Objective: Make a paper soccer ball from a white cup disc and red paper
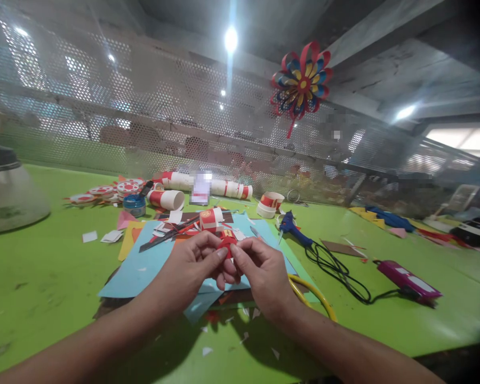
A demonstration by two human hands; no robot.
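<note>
A small curled red paper piece (226,244) with a yellow patch is pinched between the fingertips of both hands. My left hand (198,261) grips it from the left, fingers bent. My right hand (266,272) closes thumb and finger on its right edge. Below the hands lie light blue paper sheets (124,277) on a stack of coloured paper. Just beyond the fingers rests a short red-and-white cardboard ring (211,217). Paper strips and a dark, long tool (156,242) lie to its left. A yellow loop (324,298) curves out beside my right wrist.
A blue glue gun (294,229) lies right, its black cord running to a purple power strip (410,280). Behind are a blue jar (134,205), a cardboard tube (232,189) and red-white rolls (166,199). A large container (12,192) stands left. A paper flower (303,84) hangs above.
</note>
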